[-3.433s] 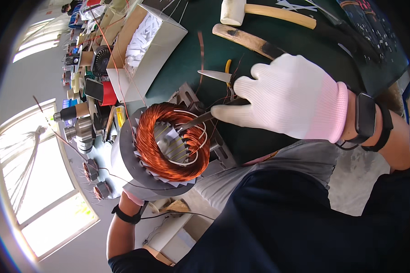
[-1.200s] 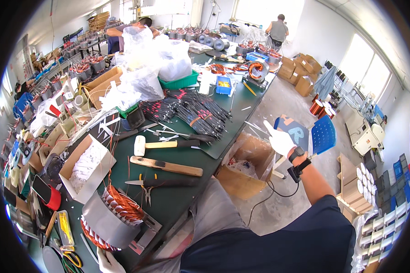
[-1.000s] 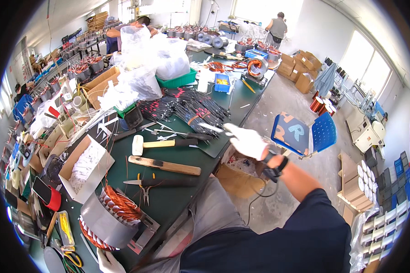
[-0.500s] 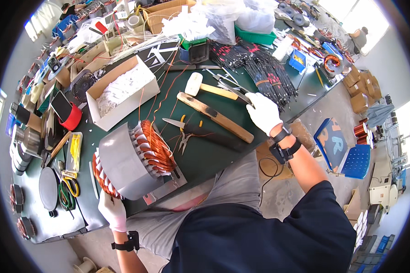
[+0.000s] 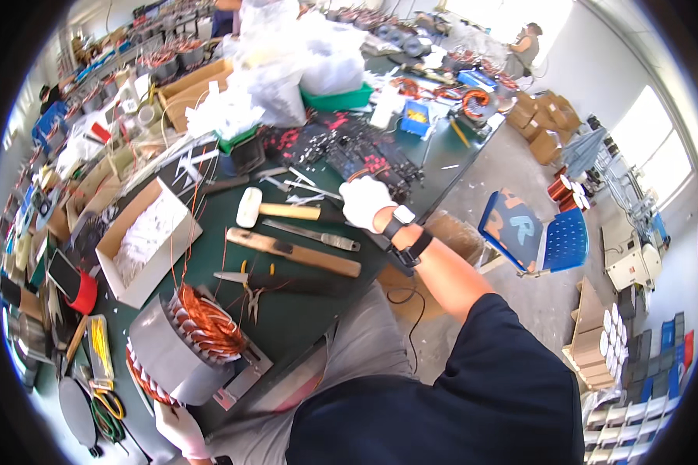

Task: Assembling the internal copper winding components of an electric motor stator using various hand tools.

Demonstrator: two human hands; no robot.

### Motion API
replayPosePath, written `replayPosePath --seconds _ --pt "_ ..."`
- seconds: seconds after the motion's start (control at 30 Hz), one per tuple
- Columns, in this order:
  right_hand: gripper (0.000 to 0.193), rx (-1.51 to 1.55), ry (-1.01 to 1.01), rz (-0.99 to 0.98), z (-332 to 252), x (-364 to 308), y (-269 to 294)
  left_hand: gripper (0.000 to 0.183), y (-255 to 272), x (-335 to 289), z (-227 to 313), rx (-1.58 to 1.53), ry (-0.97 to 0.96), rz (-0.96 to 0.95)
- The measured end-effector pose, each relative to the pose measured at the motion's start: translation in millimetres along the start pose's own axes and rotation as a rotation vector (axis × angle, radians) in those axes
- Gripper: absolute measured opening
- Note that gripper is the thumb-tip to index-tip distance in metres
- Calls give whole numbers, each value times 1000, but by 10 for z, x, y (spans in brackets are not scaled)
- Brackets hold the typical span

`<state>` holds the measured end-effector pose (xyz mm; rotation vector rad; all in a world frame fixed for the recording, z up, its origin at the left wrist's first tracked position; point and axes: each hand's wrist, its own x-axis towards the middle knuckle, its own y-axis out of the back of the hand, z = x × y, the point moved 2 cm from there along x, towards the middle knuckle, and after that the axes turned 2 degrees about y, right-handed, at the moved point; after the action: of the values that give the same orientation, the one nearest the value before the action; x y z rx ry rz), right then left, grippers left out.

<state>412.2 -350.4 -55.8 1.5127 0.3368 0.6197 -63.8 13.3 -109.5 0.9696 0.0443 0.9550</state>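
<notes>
A grey motor stator (image 5: 171, 353) with orange copper windings (image 5: 205, 322) and white slot liners lies on its side near the table's front edge. My left hand (image 5: 180, 428), in a white glove, grips its lower end at the winding; the fingertips are partly hidden. Farther right, my gloved right hand (image 5: 364, 203) is at the near end of a bundle of black sleeved leads (image 5: 372, 159). Its fingers look curled, and what they hold is hidden. Left of it lie a white-headed mallet (image 5: 287, 210), a pointed blade tool (image 5: 314, 234) and a scorched wooden bar (image 5: 295, 252).
Pliers (image 5: 252, 298) and scissors (image 5: 229, 277) rest by the stator. A white box of paper pieces (image 5: 171, 252) stands behind it. A blue chair (image 5: 564, 246) is on the right, cartons (image 5: 547, 124) beyond. Another person (image 5: 526, 50) is in the background.
The blade tool, at my right hand before, now lies between mallet and wooden bar. My right hand is at the black leads. The view has swung right; my left hand stays at the stator.
</notes>
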Motion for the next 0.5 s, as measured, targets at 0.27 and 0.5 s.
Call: replayPosePath --seconds 0.27,0.5 --pt "18 169 -50 169 -56 -406 335 26 -120 95 87 3 -62 -42" --pt "14 314 360 122 -1308 -1099 336 27 -81 60 -31 48 -96 -20"
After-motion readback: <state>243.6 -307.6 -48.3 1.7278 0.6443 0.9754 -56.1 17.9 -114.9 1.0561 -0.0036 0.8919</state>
